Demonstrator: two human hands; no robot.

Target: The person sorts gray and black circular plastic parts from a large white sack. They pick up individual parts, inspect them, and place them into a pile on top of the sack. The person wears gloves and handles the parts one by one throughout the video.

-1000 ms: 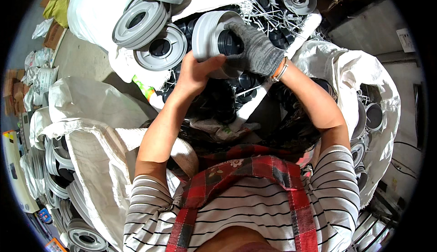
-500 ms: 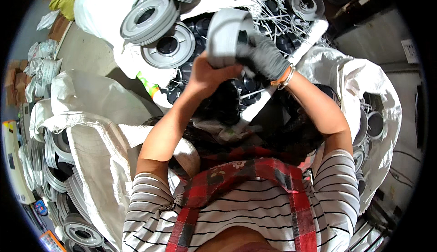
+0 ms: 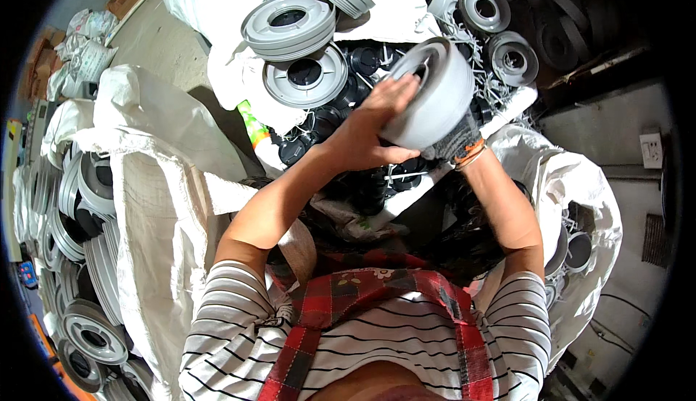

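A wide grey plastic wheel (image 3: 444, 104) with a hollow hub is tilted between my hands, slightly blurred. My bare left hand (image 3: 371, 127) holds its left side, fingers across the face and thumb below the rim. Wearing a dark grey knit glove, my right hand (image 3: 455, 140) grips the wheel's lower right side; most of its fingers are hidden behind the wheel. Below and around lie black plastic round parts (image 3: 351, 93) and thin whitish plastic sticks (image 3: 470, 42). Left of them, a flat grey grooved wheel (image 3: 306, 95) lies near stacked grey wheels (image 3: 279, 38).
A white woven sack (image 3: 156, 205) stands at my left, beside piled grey wheels (image 3: 94, 332). Another white sack (image 3: 591, 191) on the right contains grey parts. More grey wheels (image 3: 484, 9) lie at the back, near dark rings (image 3: 554, 42). A wall socket (image 3: 651, 151) is at far right.
The wheel has moved right and turned so its hub face points up and left. My left hand has shifted onto that face; my gloved hand has moved lower behind the wheel. The whole view has shifted.
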